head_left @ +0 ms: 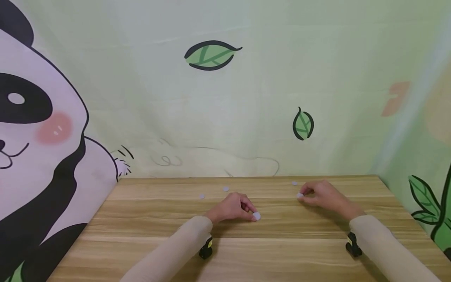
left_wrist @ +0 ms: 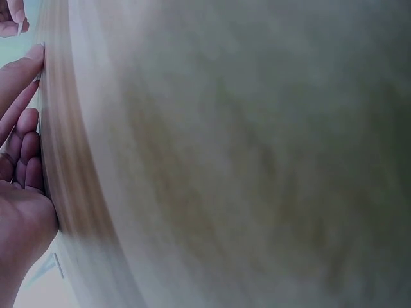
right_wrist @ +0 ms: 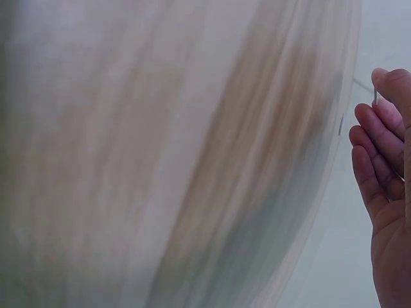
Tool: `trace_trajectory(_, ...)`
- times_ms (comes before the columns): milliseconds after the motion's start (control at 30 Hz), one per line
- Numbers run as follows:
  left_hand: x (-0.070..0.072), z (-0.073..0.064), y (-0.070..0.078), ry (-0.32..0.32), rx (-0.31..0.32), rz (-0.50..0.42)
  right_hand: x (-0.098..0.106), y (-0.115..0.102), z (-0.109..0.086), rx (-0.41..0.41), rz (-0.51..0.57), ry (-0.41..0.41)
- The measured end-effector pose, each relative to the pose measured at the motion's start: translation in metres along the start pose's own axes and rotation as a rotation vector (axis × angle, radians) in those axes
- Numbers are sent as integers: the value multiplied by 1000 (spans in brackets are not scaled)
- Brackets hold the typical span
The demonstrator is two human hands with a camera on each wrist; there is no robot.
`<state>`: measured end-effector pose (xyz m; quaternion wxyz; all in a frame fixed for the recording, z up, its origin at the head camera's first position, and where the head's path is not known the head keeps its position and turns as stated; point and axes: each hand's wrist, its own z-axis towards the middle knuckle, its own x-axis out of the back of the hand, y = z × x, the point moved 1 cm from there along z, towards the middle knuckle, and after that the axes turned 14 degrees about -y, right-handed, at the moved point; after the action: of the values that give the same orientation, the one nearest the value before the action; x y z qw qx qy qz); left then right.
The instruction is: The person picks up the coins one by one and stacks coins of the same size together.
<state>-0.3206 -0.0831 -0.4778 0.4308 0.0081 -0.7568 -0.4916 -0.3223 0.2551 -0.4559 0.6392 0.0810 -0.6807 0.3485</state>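
Between thumb and forefinger my left hand (head_left: 233, 207) pinches a small round white disc (head_left: 257, 216) low over the wooden table. My right hand (head_left: 324, 197), farther back and to the right, pinches a similar thin white disc (head_left: 300, 195). In the right wrist view that disc (right_wrist: 376, 96) shows edge-on, and the other fingers curl loosely below it. The left wrist view catches the left hand (left_wrist: 22, 212) close to the tabletop, its disc mostly hidden by the fingers. Just behind the right fingertips lies another white disc (head_left: 294, 183).
Two more white discs, one left (head_left: 202, 196) and one nearer the middle (head_left: 226, 189), lie toward the back of the wooden table (head_left: 267, 258). Behind the table's back edge hangs a pale green cloth (head_left: 246, 117) printed with a panda and leaves. Small black cameras (head_left: 206, 248) sit at both wrists.
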Motion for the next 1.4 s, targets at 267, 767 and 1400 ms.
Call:
trace_trajectory(267,0,0,0,2,-6,0,-4,-8,0,31,11,-15)
trace_trajectory(767,0,0,1,2,9,4,-7,-23,1,74,8,-26)
trace_trajectory(1400,-1,0,-1,3,4,2,-19,-39,4,134,76,-81)
